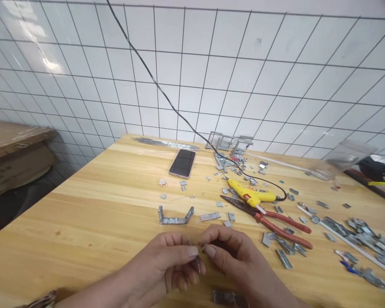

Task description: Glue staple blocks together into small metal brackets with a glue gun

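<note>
Close together at the lower middle, my two hands are both pinched. My left hand (176, 261) grips a thin grey metal piece (198, 262) between thumb and fingers, seen nearly edge-on. The fingertips of my right hand (229, 252) are closed right beside it, on something too small to make out. Just beyond my hands lies a U-shaped grey metal bracket (175, 220) with its arms splayed. A flat grey strip (210, 217) and small metal pieces lie to its right. Another grey metal part (226, 298) sits below my right hand, partly cut off by the frame.
A yellow glue gun (253, 192) with a black cord rests against red-handled pliers (276, 222). Scattered metal pieces (365, 235) cover the right side. A phone (182, 163), thin rods (167, 143) and small metal frames (242, 145) lie near the tiled wall. A cardboard box (19, 158) stands left.
</note>
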`<action>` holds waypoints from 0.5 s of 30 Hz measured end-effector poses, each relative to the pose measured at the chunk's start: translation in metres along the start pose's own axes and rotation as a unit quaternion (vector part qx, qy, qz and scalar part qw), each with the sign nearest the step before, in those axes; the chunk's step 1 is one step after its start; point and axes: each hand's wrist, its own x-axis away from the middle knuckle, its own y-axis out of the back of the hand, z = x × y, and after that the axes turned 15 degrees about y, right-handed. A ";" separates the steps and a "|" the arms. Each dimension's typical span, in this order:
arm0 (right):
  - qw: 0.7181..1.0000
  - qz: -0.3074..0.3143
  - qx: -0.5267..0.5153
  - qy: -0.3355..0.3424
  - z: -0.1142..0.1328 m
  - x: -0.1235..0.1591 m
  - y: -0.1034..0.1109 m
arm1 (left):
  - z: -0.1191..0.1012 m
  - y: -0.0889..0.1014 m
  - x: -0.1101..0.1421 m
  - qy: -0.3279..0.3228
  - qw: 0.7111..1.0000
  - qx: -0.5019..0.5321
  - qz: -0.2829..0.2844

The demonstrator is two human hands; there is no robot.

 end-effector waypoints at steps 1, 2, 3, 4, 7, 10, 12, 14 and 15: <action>1.000 -0.004 -0.022 -0.001 0.001 0.000 -0.001 | 0.000 -0.001 0.000 0.004 1.000 0.015 -0.002; 0.999 -0.008 -0.041 -0.005 0.002 0.000 -0.001 | 0.000 -0.003 -0.001 0.008 0.999 0.032 -0.004; 0.998 -0.010 -0.057 -0.008 0.003 0.000 -0.001 | 0.000 -0.005 -0.001 0.012 0.999 0.045 -0.007; 0.997 -0.010 -0.070 -0.007 0.002 -0.001 0.000 | 0.000 -0.007 -0.001 0.018 0.998 0.057 -0.010; 0.996 -0.006 -0.085 0.023 0.002 -0.003 0.004 | 0.000 -0.015 0.000 0.029 0.997 0.072 -0.021; 0.998 -0.013 -0.054 0.042 0.007 -0.005 0.008 | -0.003 -0.023 0.001 0.029 0.997 0.068 -0.018; 0.999 -0.007 -0.027 0.045 0.014 -0.006 0.011 | -0.006 -0.027 0.002 0.028 0.998 0.056 -0.013; 0.999 0.002 -0.009 0.046 0.022 -0.007 0.013 | -0.011 -0.031 0.002 0.032 0.999 0.036 -0.005; 0.999 0.004 -0.006 0.046 0.024 -0.007 0.014 | -0.014 -0.033 0.002 0.036 0.999 0.022 -0.001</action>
